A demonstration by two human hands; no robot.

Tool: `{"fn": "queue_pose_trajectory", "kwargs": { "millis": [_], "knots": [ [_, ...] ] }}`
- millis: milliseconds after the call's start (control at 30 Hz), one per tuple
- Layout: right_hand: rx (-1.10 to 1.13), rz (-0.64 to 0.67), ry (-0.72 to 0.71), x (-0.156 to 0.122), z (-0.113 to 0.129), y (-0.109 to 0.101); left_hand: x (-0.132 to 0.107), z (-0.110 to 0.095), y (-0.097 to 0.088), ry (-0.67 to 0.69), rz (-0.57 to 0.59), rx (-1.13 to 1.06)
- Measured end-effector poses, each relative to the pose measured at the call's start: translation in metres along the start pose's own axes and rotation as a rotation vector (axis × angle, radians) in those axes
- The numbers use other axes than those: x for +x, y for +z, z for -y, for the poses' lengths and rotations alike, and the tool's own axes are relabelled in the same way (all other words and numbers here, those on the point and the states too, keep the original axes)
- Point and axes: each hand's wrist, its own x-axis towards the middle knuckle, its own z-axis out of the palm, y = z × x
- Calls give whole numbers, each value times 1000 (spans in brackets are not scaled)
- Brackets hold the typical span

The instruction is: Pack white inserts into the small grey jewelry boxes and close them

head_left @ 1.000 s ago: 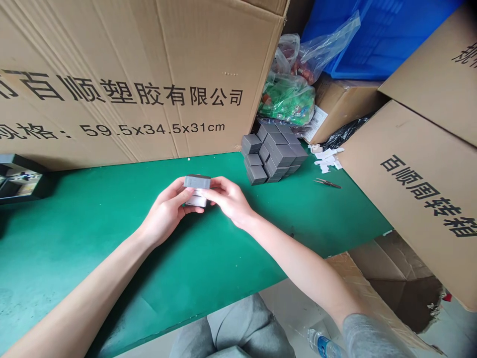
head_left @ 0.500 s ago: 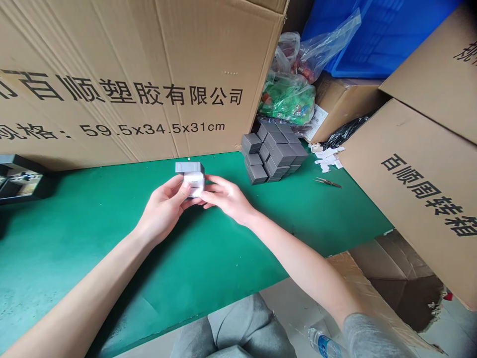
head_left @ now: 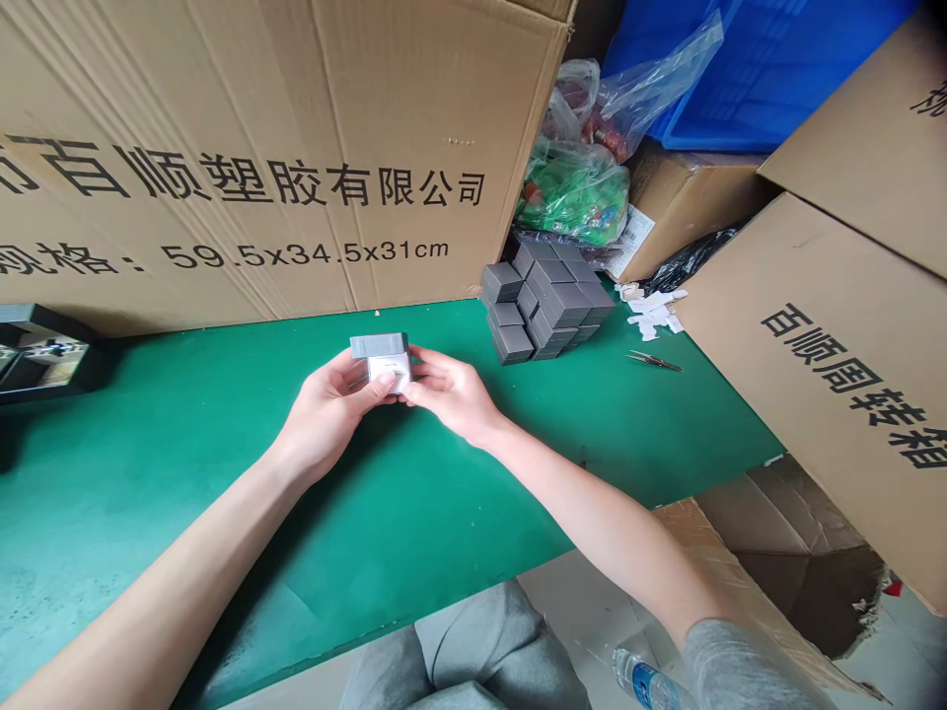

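Left hand (head_left: 320, 406) grips one small box (head_left: 379, 345), apparently open, over the desk (head_left: 214, 394); right hand (head_left: 460, 399) grips its other side. Step judged: working at the box; next move likely calls for steady support. Further right: one stack of grey boxes (head_left: 566, 304), count partly hidden; one pair of tweezers (head_left: 655, 361).

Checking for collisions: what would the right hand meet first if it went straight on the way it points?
The small grey box, which the right hand appears to touch; depth is unclear.
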Motion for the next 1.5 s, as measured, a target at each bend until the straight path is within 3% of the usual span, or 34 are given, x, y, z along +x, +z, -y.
{"fn": "queue_pose_trajectory", "kwargs": {
  "millis": [200,700,1100,1500],
  "knots": [
    [-6,8,-31,2,-2,-1,-1,-1,1,-9,39,-57],
    [-63,6,-68,2,-3,-3,-3,-3,6,-39,-9,6],
    [-77,-32,-71,3,-4,0,-2,-2,4,-38,63,-52],
    [-126,-10,-84,1,-5,0,-4,-4,6,-38,71,38]
  ]
}}
